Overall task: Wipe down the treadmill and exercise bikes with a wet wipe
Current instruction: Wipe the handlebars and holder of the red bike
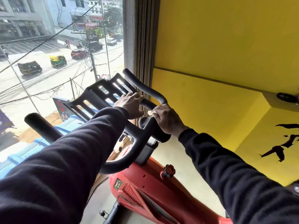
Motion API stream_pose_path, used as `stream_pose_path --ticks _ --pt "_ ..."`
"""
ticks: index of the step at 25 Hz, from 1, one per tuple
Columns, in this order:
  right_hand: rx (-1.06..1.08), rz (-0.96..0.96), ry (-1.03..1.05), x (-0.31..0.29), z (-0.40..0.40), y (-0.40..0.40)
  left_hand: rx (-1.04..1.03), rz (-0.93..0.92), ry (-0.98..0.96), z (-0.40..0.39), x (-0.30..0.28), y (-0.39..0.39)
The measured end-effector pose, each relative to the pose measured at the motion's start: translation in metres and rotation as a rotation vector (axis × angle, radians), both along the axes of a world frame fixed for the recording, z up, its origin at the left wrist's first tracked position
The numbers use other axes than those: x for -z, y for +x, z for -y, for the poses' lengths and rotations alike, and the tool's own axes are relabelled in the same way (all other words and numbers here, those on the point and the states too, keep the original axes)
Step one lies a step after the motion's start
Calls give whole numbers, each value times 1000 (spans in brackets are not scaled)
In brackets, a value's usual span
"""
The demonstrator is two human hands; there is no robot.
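Taking the black handlebar of the red exercise bike as the landmark, its slotted tablet holder stands at the far left side, against the window. Just right of that holder, the left hand curls its fingers over the handlebar's curved upper bar, steadying it. Right again, at the near bend of the same bar, the right hand clamps down on a pale wet wipe, of which only a crumpled edge shows under the fingers. The wipe looks thin, soft and limp, so it likely bunches and slips unless pressed flat under the fingertips and wrapped round the tube. The handlebar looks stiff and smooth-coated, probably slick once damp; a firm wrap-round grip, sliding along the bar, seems best. Below the handlebar sits a red-capped adjustment knob, and right of it the yellow wall.
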State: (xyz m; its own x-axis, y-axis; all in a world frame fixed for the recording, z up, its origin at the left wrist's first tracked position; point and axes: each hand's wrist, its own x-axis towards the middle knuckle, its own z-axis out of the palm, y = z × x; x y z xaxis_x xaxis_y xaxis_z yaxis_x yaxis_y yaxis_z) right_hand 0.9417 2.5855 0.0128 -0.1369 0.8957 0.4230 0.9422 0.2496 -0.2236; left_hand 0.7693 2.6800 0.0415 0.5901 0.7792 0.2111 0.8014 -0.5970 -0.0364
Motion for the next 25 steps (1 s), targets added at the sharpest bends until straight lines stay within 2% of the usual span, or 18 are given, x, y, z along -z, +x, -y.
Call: stream_pose_path --ticks 2,6,8,11,13,16,18,21,25 --pt "131 -25 -32 -2 3 -17 6 -25 -31 0 -1 1" --pt "-55 133 147 18 41 -41 40 -23 -25 -2 0 1" --pt "41 159 126 14 37 -41 58 -28 -20 -3 1 -1" --pt "343 29 148 11 30 -61 105 -71 -34 -3 1 -1" --pt "323 -7 200 26 47 -82 132 -80 -39 -1 0 -1" --pt "270 -170 292 44 71 -100 181 -94 -42 1 -2 -4" --pt "361 -196 287 39 60 -95 197 -101 -38 3 -1 -4" --pt "567 -356 335 40 52 -104 192 -115 -53 4 -1 -1" --pt "522 -540 463 66 87 -134 187 -149 -58 2 -1 3"
